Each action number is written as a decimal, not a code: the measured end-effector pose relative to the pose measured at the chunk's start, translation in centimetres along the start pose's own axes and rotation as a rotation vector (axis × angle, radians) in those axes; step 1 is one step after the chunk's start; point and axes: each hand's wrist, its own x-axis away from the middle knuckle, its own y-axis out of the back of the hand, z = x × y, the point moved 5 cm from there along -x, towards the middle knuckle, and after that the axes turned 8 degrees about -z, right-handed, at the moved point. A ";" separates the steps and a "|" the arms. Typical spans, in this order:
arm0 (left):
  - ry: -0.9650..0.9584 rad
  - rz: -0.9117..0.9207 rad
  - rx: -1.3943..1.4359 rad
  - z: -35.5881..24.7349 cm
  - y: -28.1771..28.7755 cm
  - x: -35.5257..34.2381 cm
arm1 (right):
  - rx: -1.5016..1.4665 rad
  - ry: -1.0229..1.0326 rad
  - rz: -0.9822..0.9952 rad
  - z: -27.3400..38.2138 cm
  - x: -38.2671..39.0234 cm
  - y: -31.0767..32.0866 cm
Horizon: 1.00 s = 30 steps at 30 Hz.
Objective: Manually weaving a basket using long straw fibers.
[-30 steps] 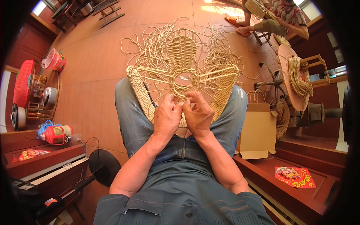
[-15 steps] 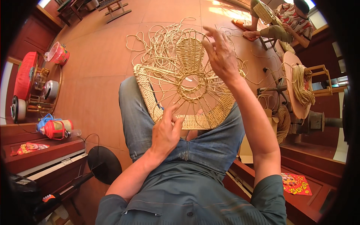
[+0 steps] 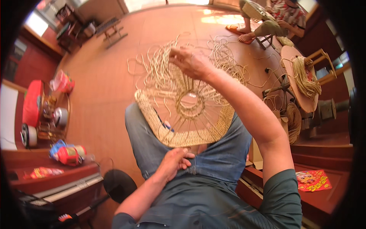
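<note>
A woven straw-cord piece rests over my knees, with a ring at its middle, bare spokes radiating from it and a thick woven border at the front. My right hand is stretched over its far panel, fingers bent and blurred, so whether they grip anything is unclear; my hand hides much of that panel. My left hand is below the near border, fingers loosely curled and apart, holding nothing visible. A tangle of loose pale cords spreads on the floor beyond the piece.
A co-worker sits at upper right, holding woven work. At right, a coil of cord hangs on a pink board. Left are a red cushion, pots and a red flask. A low stool stands at the back.
Both hands have left the centre ring: my right reached up, then moved leftward over the far panel; my left dropped below the near border. The piece sits lower in view.
</note>
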 end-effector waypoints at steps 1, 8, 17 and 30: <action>0.040 0.034 0.043 0.9 0.6 -0.9 | -0.006 0.010 -0.017 -0.2 0.2 0.2; -0.259 -0.140 0.053 -3.5 1.2 -3.4 | -0.071 -0.126 -0.300 -3.3 0.8 5.9; -0.901 -0.442 -0.309 -19.7 4.6 -4.6 | -0.557 -0.469 -0.708 -6.8 8.4 11.9; -1.594 -0.628 -1.098 -33.3 -3.3 2.7 | -0.545 -0.704 -0.448 2.3 26.2 1.4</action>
